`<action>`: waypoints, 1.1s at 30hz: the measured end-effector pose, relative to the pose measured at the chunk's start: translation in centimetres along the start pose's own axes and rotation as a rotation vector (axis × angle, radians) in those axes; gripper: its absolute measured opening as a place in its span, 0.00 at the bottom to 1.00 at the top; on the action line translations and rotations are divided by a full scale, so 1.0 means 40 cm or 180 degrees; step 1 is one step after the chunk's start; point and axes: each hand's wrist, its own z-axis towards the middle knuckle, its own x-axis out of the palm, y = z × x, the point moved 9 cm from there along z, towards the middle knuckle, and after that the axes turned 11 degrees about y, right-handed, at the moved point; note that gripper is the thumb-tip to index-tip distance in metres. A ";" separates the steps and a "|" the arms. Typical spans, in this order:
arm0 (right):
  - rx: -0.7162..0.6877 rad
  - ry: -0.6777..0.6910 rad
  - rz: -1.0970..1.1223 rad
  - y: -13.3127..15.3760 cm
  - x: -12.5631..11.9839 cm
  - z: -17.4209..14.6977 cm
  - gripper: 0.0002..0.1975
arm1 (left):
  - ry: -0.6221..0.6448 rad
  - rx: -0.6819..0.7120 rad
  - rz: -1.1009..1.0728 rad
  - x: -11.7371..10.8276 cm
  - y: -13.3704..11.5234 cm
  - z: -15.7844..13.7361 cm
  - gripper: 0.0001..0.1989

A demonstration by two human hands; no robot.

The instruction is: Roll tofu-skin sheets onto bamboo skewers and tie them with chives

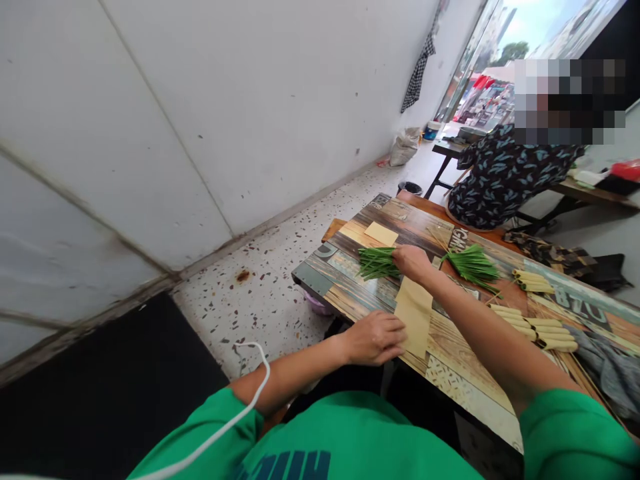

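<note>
A yellowish tofu sheet [415, 313] lies flat on the patterned wooden table [450, 360] in front of me. My left hand [376, 338] has its fingers curled at the sheet's near left edge, seemingly pinching it. Beyond the sheet, my right hand [413, 263] is closed at the end of a bunch of cut green chives [377, 262]; its fingertips are partly hidden. A second pile of chives [471, 265] rests to the right of that hand. Smaller tofu sheets [381, 233] lie past the first bunch.
Several rolled tofu sheets [533, 327] sit in rows on the right, beside a grey cloth [610, 373]. A person [510, 173] in a leaf-patterned shirt sits beyond the table. A white cable [260, 393] hangs over my left arm. The white wall [225, 113] stands left.
</note>
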 end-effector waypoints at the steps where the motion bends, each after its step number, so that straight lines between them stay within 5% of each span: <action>1: -0.0003 0.0016 -0.0033 -0.004 -0.002 0.001 0.15 | -0.0136 -0.0022 -0.0072 -0.013 0.008 -0.001 0.15; 7: -0.0273 0.0165 -0.0152 0.018 0.007 0.012 0.13 | -0.0918 -0.0742 -0.0130 -0.105 0.107 -0.026 0.14; 15: -0.0497 0.0133 -0.0253 0.042 0.020 0.002 0.14 | -0.0810 -0.0781 0.0048 -0.112 0.119 -0.043 0.14; 21: -0.0371 0.0128 -0.0331 0.018 -0.025 -0.021 0.14 | -0.1237 -0.1598 0.0453 -0.215 0.221 -0.034 0.13; 24: -0.0378 0.0115 -0.0401 0.030 -0.050 -0.032 0.16 | -0.0980 -0.1785 0.0640 -0.241 0.258 0.030 0.12; 33: -0.0297 -0.0036 -0.0237 0.018 -0.105 -0.090 0.12 | 0.0064 -0.2413 0.0021 -0.187 0.344 0.126 0.15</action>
